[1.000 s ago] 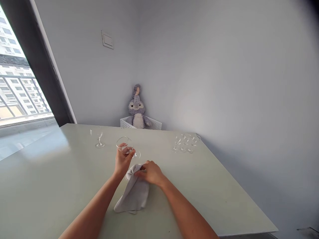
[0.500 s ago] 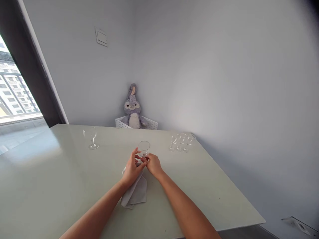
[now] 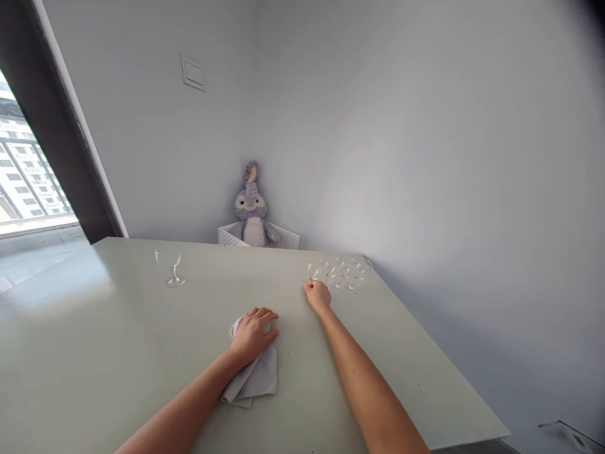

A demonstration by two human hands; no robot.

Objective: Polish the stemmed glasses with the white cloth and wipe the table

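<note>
In the head view my right hand (image 3: 317, 295) pinches a small stemmed wine glass (image 3: 314, 270) low on its stem. The glass is upright, at the left end of a group of similar stemmed glasses (image 3: 345, 272); whether its foot touches the table is hidden by my fingers. My left hand (image 3: 255, 333) rests over a grey cloth (image 3: 265, 375), palm down, with the thumb apart from the fingers. Part of the cloth lies under that palm, and a thin round rim shows at its left edge. Another, larger stemmed glass (image 3: 174, 268) stands alone at the left.
A pale, glossy table (image 3: 118, 353) fills the lower view, its right edge slanting toward me. Behind its far edge, a grey plush toy (image 3: 253, 217) sits in a white perforated basket (image 3: 287, 236). Grey walls meet at the corner, with a light switch (image 3: 193, 72).
My right hand has carried the wine glass from the middle to the right, beside the other glasses. My left hand has come off the glass and lowered onto the cloth.
</note>
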